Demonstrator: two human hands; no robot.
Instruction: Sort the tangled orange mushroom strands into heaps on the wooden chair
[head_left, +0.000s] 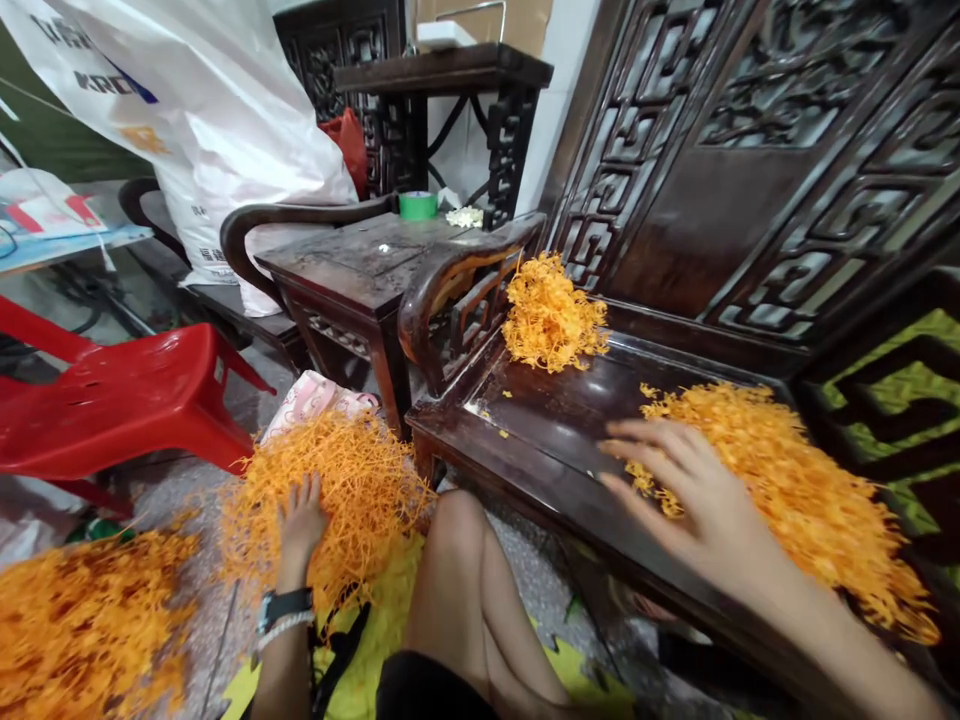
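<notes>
On the dark brown, polished wooden worktop at the right, two heaps of the orange stuff are lying: a small rounded heap of thin orange strands beside the curved wooden armrest, and a wide, flat heap of short orange pieces nearer to the person. The person's right hand is stretched above the worktop at the near left edge of the wide heap; its fingers are spread and the thumb stands apart, and the hand is a little blurred. A few loose orange pieces lie just below these fingers. The left hand, with a dark wristwatch on the wrist, rests with parted fingers on a large tangled heap of long orange strands, which is in front of the person, to the left of the bent bare knee; whether the fingers hold some strands, one cannot tell. Behind this heap, a piece of pink-and-white patterned material shows. Another broad orange heap is at the lower left, below a red plastic seat. Farther back, a green roll of tape sits upon a smaller dark wooden worktop.
</notes>
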